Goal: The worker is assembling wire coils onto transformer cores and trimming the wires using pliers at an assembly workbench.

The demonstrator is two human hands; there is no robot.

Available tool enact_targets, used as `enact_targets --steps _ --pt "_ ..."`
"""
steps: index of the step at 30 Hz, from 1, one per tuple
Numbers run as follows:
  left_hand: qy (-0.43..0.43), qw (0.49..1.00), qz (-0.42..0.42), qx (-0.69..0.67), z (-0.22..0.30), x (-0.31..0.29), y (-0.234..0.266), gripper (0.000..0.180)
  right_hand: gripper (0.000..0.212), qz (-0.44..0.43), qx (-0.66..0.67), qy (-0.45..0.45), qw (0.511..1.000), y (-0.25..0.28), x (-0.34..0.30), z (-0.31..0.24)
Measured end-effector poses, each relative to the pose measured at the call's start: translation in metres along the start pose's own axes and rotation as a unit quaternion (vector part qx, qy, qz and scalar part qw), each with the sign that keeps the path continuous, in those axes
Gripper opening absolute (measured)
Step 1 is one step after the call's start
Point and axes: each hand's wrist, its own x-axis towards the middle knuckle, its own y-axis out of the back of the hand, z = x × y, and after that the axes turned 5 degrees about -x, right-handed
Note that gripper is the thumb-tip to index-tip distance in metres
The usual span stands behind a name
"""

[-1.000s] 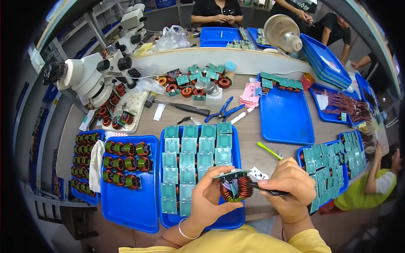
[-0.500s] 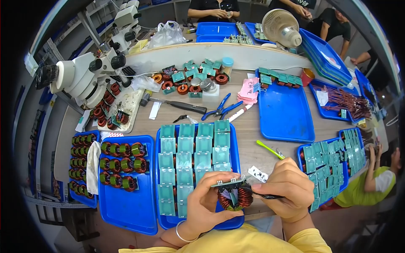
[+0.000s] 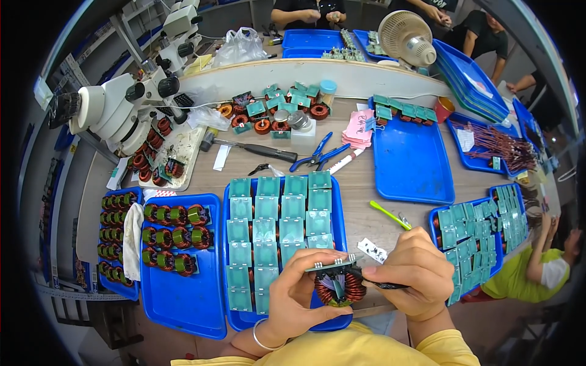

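Note:
My left hand (image 3: 300, 294) grips a toroidal coil (image 3: 342, 290) by its sides, low over the front of a blue tray (image 3: 227, 287). The coil has copper windings and a dark middle, and a green circuit board (image 3: 332, 265) with upright metal pins sits on its top. In my right hand (image 3: 418, 274), closed fingers hold a slim black tool (image 3: 386, 285), its tip at the coil's right side beneath the board; its exact kind is mostly hidden. Rows of green-boarded coils (image 3: 264, 229) fill the tray behind my left hand.
Left of me, green-banded coils (image 3: 182, 236) sit in a blue tray (image 3: 183, 299). Beyond are a hammer (image 3: 262, 151), blue-handled cutters (image 3: 320, 154) and a microscope (image 3: 116, 110). A yellow-green stick (image 3: 387, 213) and a white label strip (image 3: 371, 250) lie near my right hand.
The whole view has shifted slightly. My hands keep nearly the same pose on the coil and tool. Across the partition, another person's hands have moved apart.

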Motion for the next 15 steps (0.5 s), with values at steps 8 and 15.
enact_targets --steps 8,15 --pt "-0.003 1.000 0.009 0.028 0.0030 0.0004 -0.0008 0.065 0.034 -0.013 0.004 0.019 1.000 0.0009 -0.0010 0.0005" --pt "0.023 0.992 0.064 0.110 0.0069 -0.0003 -0.0049 0.068 0.034 -0.019 0.008 0.023 1.000 0.0008 -0.0017 -0.0004"
